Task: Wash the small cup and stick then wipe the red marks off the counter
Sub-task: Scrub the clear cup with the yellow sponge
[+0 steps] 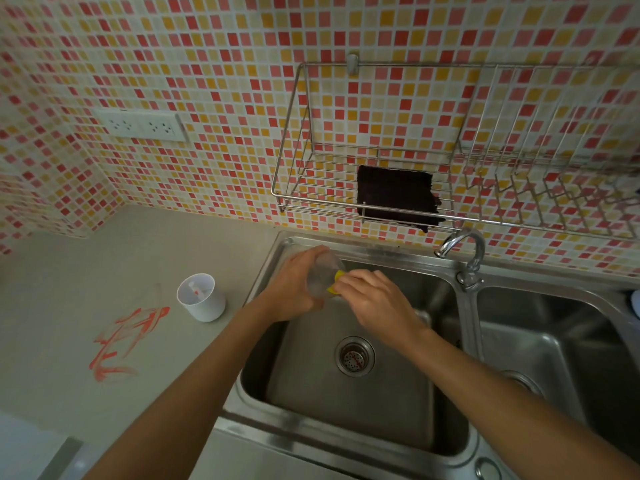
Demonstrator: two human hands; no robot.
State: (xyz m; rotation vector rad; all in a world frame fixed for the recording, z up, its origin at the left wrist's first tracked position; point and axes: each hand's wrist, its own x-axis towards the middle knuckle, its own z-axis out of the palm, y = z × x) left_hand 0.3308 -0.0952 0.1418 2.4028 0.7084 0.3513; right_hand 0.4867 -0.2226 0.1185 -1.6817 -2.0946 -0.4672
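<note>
Over the left sink basin, my left hand grips a small clear cup, tilted on its side. My right hand pinches a yellow sponge against the cup's mouth. On the grey counter to the left stands a white cup with a thin stick lying inside it. Red smeared marks streak the counter in front of that white cup.
A steel tap rises behind the divider between the two basins, with the right basin beside it. A wire wall rack above holds a dark cloth. A double wall socket sits at the left.
</note>
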